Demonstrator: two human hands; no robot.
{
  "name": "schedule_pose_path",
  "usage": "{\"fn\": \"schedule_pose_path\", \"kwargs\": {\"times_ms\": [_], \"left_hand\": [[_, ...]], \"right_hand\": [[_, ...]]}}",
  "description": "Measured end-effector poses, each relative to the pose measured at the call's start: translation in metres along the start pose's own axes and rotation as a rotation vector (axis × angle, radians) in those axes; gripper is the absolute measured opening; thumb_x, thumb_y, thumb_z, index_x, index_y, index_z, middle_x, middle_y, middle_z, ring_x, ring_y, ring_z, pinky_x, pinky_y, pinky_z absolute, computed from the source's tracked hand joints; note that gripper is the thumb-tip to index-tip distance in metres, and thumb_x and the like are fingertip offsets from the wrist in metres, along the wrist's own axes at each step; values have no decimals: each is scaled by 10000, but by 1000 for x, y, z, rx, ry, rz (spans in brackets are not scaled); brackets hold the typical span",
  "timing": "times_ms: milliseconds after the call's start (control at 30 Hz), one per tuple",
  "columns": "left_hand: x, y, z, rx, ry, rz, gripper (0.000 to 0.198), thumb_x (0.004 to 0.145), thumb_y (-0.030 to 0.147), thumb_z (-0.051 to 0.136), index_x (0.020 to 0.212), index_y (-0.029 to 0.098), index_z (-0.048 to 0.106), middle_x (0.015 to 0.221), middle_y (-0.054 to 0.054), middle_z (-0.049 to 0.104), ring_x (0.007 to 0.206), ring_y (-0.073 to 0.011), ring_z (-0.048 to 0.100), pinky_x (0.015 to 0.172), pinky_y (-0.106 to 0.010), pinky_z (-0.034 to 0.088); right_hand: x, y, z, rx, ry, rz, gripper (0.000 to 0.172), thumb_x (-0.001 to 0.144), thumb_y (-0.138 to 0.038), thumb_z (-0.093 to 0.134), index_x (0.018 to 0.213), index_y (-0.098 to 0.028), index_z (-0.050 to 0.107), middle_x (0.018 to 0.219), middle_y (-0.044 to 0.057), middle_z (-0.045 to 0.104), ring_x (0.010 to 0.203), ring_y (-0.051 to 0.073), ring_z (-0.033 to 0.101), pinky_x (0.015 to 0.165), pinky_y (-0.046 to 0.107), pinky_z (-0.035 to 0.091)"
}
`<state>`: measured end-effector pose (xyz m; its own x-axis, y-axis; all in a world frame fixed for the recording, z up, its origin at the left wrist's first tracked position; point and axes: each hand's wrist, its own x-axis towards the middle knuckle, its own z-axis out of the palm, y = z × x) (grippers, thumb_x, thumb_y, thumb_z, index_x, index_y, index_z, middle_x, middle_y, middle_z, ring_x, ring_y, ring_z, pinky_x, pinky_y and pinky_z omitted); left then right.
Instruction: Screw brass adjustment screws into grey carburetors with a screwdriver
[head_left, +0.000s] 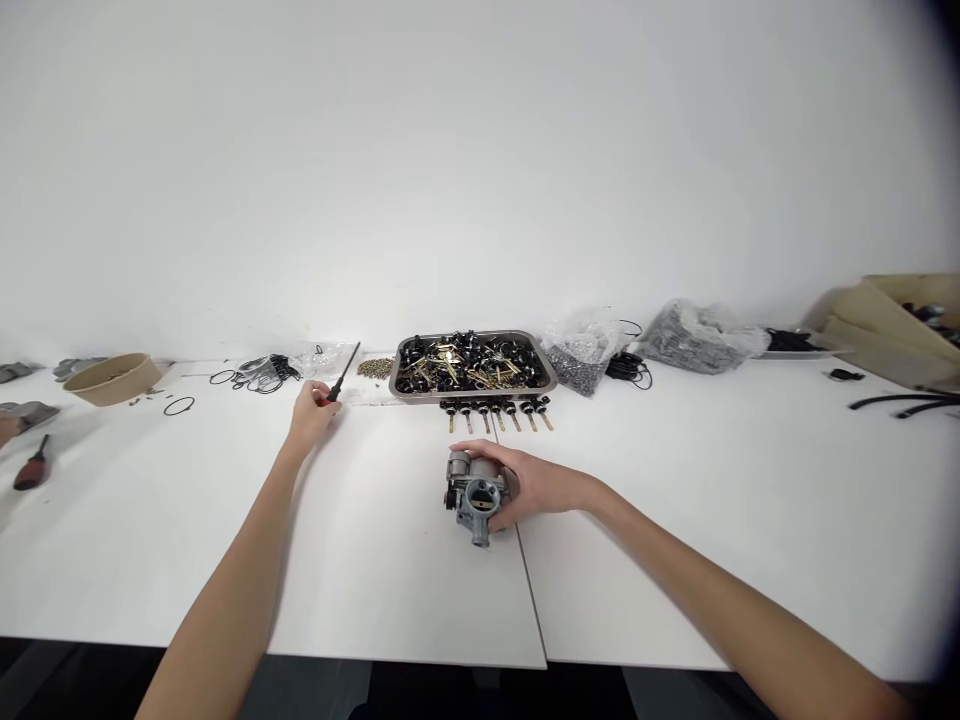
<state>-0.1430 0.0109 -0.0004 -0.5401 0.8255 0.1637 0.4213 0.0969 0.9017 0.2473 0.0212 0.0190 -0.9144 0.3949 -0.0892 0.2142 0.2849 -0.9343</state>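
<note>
My left hand is closed on the black handle of a thin screwdriver, whose dark shaft points up and to the right. Around the right side of a grey metal carburetor wrap the fingers of my right hand, near the table's middle. The carburetor's round opening faces me. Behind it, several small black parts with brass-coloured strips lie in a row before a metal tray heaped with similar parts.
Small brass pieces and black rings lie left of the tray; plastic bags are to its right. A beige round container, a red-handled screwdriver and another person's hand are far left. A beige bin stands far right.
</note>
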Motion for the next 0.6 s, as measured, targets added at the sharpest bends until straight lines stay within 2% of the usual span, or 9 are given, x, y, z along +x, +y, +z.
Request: {"fn": "schedule_pose_path", "kwargs": {"times_ms": [233,333,467,600], "left_hand": [[4,-15,-6,-426,91,-70,459,517,341,692,841,212,394,638,25,567,531,-107,531,552,-257,432],[4,-18,-8,-496,94,-68,447,504,299,732,821,204,431,598,19,584,508,-107,536,532,-242,423],[6,-22,-9,-519,102,-82,437,471,261,785,800,186,508,600,9,615,492,-107,551,501,-219,408],[10,-25,-9,-523,123,-102,445,446,260,812,788,175,540,604,7,629,487,-107,556,492,-213,409]], "right_hand": [[0,-1,-4,-50,31,0,980,618,-417,877,1452,-299,376,1436,84,436,1241,259,491,1058,396,413],[2,-11,-15,-96,74,-16,827,710,-478,804,1422,-271,437,1421,95,461,1208,240,509,1050,408,415],[20,-30,-43,-287,298,-8,472,835,-470,676,1236,-231,603,1273,88,593,1053,211,596,950,405,479],[65,-41,-76,-464,556,-26,278,865,-382,608,1046,-186,689,1105,83,677,933,196,635,847,363,521]]}}
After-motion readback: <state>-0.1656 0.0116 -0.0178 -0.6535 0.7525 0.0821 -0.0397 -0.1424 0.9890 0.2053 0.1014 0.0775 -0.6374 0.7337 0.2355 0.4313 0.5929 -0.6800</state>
